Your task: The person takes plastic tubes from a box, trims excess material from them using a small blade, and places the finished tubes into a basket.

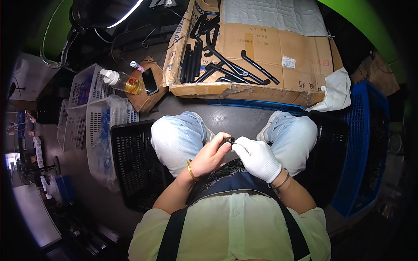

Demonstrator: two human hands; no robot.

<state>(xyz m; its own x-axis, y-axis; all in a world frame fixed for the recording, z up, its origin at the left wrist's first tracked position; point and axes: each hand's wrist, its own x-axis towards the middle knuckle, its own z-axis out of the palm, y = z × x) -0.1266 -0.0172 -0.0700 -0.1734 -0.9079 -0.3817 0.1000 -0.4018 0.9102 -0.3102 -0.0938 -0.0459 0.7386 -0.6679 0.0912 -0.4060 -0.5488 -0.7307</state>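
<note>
My bare left hand (212, 155), with a gold bangle at the wrist, is closed on a small black part (228, 140) above my lap. Its dark, shiny end shows past the thumb and forefinger; the rest is hidden in the hand. My right hand (258, 159), in a white knitted glove, is pinched shut right beside that end. A thin, pale tip shows at its fingertips, too small to name. Several bent black tubes (260, 66) lie in the cardboard box (278, 48) in front of me, some heaped at its left side.
At the left, a pump bottle (130, 84) of yellow liquid and a phone (150, 81) rest on a small cardboard piece. A black crate (133, 169) and white baskets (93, 130) stand left of my legs; a blue crate (357, 152) stands right.
</note>
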